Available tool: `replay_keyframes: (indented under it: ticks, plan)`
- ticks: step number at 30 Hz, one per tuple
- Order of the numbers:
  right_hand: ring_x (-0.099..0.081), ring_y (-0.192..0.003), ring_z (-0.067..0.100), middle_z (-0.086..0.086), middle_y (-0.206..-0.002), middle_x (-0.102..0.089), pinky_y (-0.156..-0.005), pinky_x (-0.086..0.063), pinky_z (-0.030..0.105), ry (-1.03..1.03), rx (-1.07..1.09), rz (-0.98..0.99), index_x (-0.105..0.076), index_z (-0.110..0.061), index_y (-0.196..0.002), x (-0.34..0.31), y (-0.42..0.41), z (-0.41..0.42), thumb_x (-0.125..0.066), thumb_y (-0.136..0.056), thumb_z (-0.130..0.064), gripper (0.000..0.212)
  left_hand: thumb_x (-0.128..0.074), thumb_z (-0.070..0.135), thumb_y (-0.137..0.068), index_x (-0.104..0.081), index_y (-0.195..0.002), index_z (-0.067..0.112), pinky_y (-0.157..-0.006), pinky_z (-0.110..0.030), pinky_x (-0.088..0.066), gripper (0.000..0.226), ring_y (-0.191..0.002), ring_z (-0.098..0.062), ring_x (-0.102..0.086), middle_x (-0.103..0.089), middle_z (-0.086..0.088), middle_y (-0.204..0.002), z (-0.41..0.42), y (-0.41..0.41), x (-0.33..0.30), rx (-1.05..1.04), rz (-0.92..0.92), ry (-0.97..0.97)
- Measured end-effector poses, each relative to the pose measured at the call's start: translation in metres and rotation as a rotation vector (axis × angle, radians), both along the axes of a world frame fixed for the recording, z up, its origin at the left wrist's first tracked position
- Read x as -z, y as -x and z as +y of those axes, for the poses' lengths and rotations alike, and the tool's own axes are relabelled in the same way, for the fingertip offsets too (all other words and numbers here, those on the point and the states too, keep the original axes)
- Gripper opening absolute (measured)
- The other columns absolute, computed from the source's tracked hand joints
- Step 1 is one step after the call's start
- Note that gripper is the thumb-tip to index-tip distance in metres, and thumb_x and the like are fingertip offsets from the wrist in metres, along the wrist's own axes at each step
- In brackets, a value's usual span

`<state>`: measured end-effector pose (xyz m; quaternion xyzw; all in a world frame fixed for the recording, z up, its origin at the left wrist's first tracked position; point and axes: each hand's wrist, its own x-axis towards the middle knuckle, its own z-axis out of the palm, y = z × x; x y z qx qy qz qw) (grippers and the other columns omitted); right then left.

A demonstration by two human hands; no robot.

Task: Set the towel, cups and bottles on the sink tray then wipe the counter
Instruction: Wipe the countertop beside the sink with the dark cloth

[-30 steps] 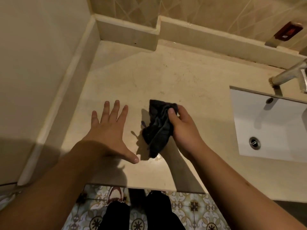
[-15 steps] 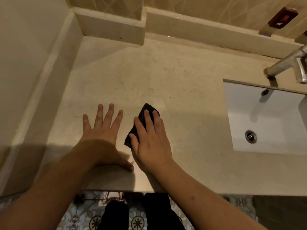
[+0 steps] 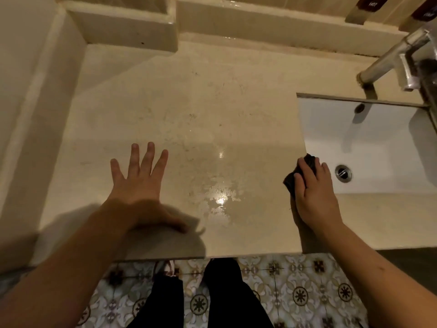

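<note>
My right hand presses one crumpled dark cloth, lying diagonally toward the white rectangular sink, on the beige stone counter; my left hand lies spread flat.

Counter bare between hands; faucet (right) overhangs sink.

The right hand covers most of the dark cloth, the left hand blurs at its thumb, the faucet and white sink are cut off at the right edge, and the far wall labels run past the top.
</note>
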<state>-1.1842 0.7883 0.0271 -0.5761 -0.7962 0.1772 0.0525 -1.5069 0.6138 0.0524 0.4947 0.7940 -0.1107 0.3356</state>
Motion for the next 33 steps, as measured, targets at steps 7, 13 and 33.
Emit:
replay_keyframes:
  ticks: [7, 13, 33]
  plan:
    - [-0.016, -0.150, 0.036, 0.022, -0.156, -0.036, -0.121, -0.018, 0.046, -0.084, -0.255, 0.068, -0.052, 0.001, -0.140, -0.001, 0.075, -0.057, -0.042, -0.105, -0.014, 0.039, -0.047, 0.106, -0.018, 0.047, -0.138, 0.033, -0.115, -0.065, 0.017, 0.169, -0.133, -0.027, 0.053, 0.058, 0.003, -0.144, -0.016, 0.007, 0.012, 0.038, 0.022, -0.046]
    - [-0.010, -0.152, 0.026, 0.012, -0.158, -0.035, -0.122, -0.016, 0.043, -0.051, -0.619, 0.213, -0.047, -0.011, -0.146, 0.012, 0.164, -0.146, -0.042, -0.105, -0.027, 0.044, -0.043, 0.106, -0.021, 0.051, -0.135, 0.033, -0.113, -0.065, 0.019, 0.165, -0.134, -0.029, 0.052, 0.059, 0.001, -0.144, -0.056, 0.020, 0.017, 0.027, 0.078, -0.117]
    - [-0.016, -0.151, 0.017, 0.000, -0.157, -0.039, -0.117, -0.031, 0.040, 0.062, -0.619, 0.123, -0.058, -0.020, -0.137, -0.006, 0.026, -0.057, -0.054, -0.101, -0.020, 0.036, -0.060, 0.058, -0.083, -0.016, -0.158, 0.028, -0.121, -0.052, -0.019, 0.092, -0.154, -0.026, -0.001, -0.002, -0.001, -0.168, -0.042, -0.047, -0.023, 0.047, 0.019, -0.185]
